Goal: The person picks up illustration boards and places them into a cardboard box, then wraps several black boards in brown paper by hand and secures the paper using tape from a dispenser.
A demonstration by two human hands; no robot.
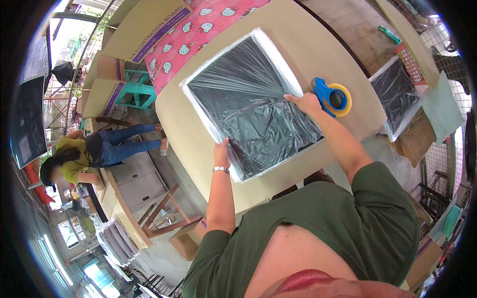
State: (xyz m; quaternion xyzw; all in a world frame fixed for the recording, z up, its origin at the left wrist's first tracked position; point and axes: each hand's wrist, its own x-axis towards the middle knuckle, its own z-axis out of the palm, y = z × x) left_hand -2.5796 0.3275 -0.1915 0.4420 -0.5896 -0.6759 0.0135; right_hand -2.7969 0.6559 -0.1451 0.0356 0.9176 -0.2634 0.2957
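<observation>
A flat black rectangular board with white edges, wrapped in clear plastic film (248, 94), lies on the brown table (189, 144) in front of me. Creases in the film fan out from near my right thumb. My right hand (306, 103) is closed on the right edge of the wrapped board, thumb on top, its other fingers mostly hidden. At the lower left edge my left hand (222, 153) grips the side, its thumb against the film. Just right of my right hand sits a blue tape dispenser (325, 97) with a roll of yellowish tape.
Pink patterned cloth (184, 42) and a cardboard box (144, 25) are beyond the table. A second wrapped black board (395, 94) and a red basket (410, 64) stand to the right. Leftward, a person (82, 154) leans at another table (121, 198), near a green stool (136, 89).
</observation>
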